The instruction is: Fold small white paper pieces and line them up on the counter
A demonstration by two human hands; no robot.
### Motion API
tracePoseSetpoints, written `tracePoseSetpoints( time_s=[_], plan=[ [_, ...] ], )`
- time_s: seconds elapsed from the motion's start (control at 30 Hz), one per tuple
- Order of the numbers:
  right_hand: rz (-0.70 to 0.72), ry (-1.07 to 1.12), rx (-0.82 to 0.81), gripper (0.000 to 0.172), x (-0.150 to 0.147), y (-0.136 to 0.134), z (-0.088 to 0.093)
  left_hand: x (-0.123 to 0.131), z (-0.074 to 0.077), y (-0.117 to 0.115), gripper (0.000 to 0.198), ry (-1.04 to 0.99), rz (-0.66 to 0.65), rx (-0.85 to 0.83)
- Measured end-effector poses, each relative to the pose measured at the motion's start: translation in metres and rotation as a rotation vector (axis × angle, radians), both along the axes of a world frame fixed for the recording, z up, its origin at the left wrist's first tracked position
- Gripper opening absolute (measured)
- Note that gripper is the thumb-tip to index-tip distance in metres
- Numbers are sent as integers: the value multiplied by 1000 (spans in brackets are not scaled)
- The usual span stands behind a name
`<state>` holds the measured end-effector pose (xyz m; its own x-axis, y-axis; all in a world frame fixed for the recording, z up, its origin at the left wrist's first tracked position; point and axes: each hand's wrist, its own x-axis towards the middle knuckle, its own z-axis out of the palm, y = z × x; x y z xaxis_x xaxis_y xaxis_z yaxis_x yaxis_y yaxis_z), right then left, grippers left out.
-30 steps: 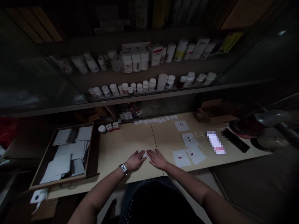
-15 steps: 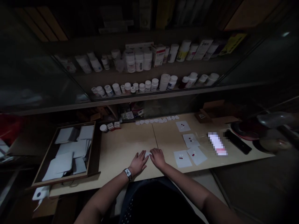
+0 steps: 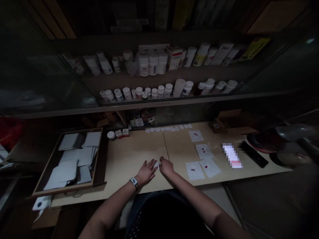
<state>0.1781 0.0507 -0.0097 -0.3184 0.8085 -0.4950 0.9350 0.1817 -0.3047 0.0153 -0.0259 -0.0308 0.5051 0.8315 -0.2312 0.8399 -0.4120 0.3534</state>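
Observation:
A small folded white paper lies on the wooden tabletop between my two hands. My left hand rests flat, its fingers stretched out and the tips touching the paper's left side. At the paper's right edge, my right hand has its fingers curled in, pinching or pressing that edge; the fingertips are partly hidden. To the right, several flat white paper squares carry red and white pills. A row of small folded white packets runs along the back of the table.
An open wooden drawer or tray with stacked white paper is at left. Near it stand a white bottle and small boxes. A lit phone, a black phone-like object and an open carton lie right. Shelved bottles are above.
My right hand's fingers have curled in at the folded paper's edge, where they lay flatter before. My left hand stays flat beside it. The view has shifted slightly.

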Motion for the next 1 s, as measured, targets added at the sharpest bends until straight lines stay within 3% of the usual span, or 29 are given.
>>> tracePoseSetpoints(
  time_s=[0.13,0.27,0.47,0.67,0.77,1.0],
  plan=[
    [13,229,-27,28,11,-2,-9,-1,5,2,50,-48,-11,-9],
    [206,476,4,33,25,-3,-18,-5,8,5,51,-88,-26,-27],
    [478,468,187,19,33,8,-26,-13,10,6,52,-90,-33,16],
    [788,484,250,20,32,19,-29,-19,8,2,64,-71,-71,-9],
    [764,483,209,22,29,19,-31,-21,7,1,67,-76,-85,-9],
    [404,589,142,19,15,15,-37,-20,6,-5,60,-9,34,18]
  ],
)
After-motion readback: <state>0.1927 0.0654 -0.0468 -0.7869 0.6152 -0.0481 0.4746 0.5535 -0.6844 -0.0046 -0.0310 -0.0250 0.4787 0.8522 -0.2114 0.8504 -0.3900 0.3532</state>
